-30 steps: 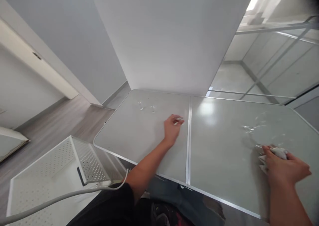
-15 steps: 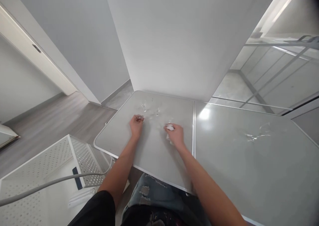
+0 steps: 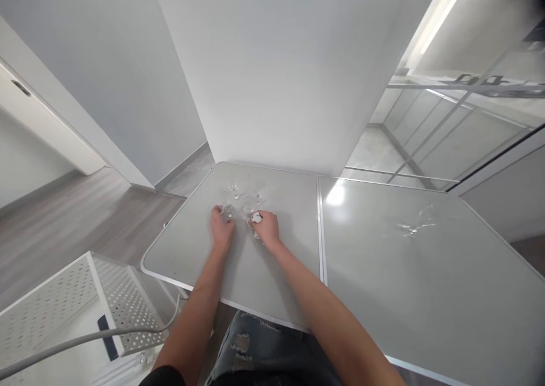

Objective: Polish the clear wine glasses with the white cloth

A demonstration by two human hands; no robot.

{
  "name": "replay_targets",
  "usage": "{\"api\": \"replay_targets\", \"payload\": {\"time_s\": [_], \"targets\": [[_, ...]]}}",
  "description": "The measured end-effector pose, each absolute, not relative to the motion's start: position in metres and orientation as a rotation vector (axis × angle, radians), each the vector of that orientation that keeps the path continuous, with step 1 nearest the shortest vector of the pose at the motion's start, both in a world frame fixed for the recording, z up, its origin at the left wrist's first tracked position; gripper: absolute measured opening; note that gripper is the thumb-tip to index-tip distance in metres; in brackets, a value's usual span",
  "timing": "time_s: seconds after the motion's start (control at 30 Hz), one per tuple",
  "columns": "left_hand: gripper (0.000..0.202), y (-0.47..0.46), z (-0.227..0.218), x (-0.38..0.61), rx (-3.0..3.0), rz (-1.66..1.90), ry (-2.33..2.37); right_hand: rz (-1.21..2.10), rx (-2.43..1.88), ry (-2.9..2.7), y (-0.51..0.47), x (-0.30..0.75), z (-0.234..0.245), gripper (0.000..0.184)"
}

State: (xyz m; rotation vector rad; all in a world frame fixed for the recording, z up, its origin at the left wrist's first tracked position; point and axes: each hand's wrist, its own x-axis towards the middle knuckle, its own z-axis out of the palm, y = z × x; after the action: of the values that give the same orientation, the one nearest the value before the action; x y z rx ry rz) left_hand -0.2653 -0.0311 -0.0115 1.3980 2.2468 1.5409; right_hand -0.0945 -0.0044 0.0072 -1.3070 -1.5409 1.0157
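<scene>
A grey folding table [image 3: 281,267] with a metal seam down its middle stands against a white wall. My right hand [image 3: 266,229] is closed on a crumpled white tissue [image 3: 256,218] and presses it onto the left half of the tabletop. My left hand [image 3: 222,225] rests close beside it, fingers curled at a small clear thing that I cannot make out. Small water drops [image 3: 246,194] lie just beyond both hands. A second wet patch [image 3: 412,226] glistens on the right half of the table.
A white perforated metal rack [image 3: 63,301] stands at the lower left, with a grey cable [image 3: 85,340] running across it. Wooden floor stretches to the left. Glass partitions [image 3: 460,130] rise behind the table's right side. My knees in torn jeans [image 3: 255,346] sit under the near edge.
My right hand has carried the tissue from the table's right half across the seam to the drops at the left. My left hand has shifted left and now sits beside it.
</scene>
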Motion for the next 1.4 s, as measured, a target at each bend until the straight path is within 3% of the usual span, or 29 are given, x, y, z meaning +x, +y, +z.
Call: {"api": "replay_targets", "payload": {"time_s": [0.23, 0.33, 0.43, 0.63, 0.7, 0.9, 1.07, 1.17, 1.3, 1.4], "targets": [[0.048, -0.046, 0.011, -0.271, 1.303, 1.938, 2.311, 0.774, -1.483, -1.345, -0.03, 0.048, 0.018, 0.037], [0.028, -0.052, 0.018, -0.264, 1.434, 2.038, 2.382, 0.389, -1.707, -0.967, -0.033, 0.158, 0.021, 0.062], [0.019, -0.056, 0.014, -0.251, 1.766, 1.975, 2.129, 0.119, -1.874, -0.751, -0.027, 0.261, 0.02, 0.083], [0.015, -0.052, 0.002, -0.237, 2.143, 1.946, 1.79, 0.218, -1.91, -0.78, 0.004, 0.35, 0.004, 0.102], [0.015, -0.05, 0.001, -0.239, 2.188, 1.909, 1.758, 0.259, -1.875, -0.749, 0.016, 0.35, -0.001, 0.097], [0.015, -0.052, 0.002, -0.237, 2.285, 1.804, 1.59, 0.281, -1.7, -0.647, 0.032, 0.341, -0.006, 0.053], [0.018, -0.058, 0.002, -0.226, 2.34, 1.613, 1.537, 0.338, -1.592, -0.736, 0.036, 0.289, 0.002, 0.043], [0.021, -0.058, 0.0, -0.221, 2.386, 1.544, 1.524, 0.593, -1.453, -0.977, 0.033, 0.204, 0.008, 0.041], [0.02, -0.058, 0.005, -0.221, 2.21, 1.807, 1.708, 1.002, -1.281, -1.156, 0.027, 0.072, 0.014, 0.038], [0.009, -0.057, 0.013, -0.223, 1.899, 2.068, 1.949, 1.118, -1.175, -1.26, 0.027, 0.007, 0.012, 0.031]]}}
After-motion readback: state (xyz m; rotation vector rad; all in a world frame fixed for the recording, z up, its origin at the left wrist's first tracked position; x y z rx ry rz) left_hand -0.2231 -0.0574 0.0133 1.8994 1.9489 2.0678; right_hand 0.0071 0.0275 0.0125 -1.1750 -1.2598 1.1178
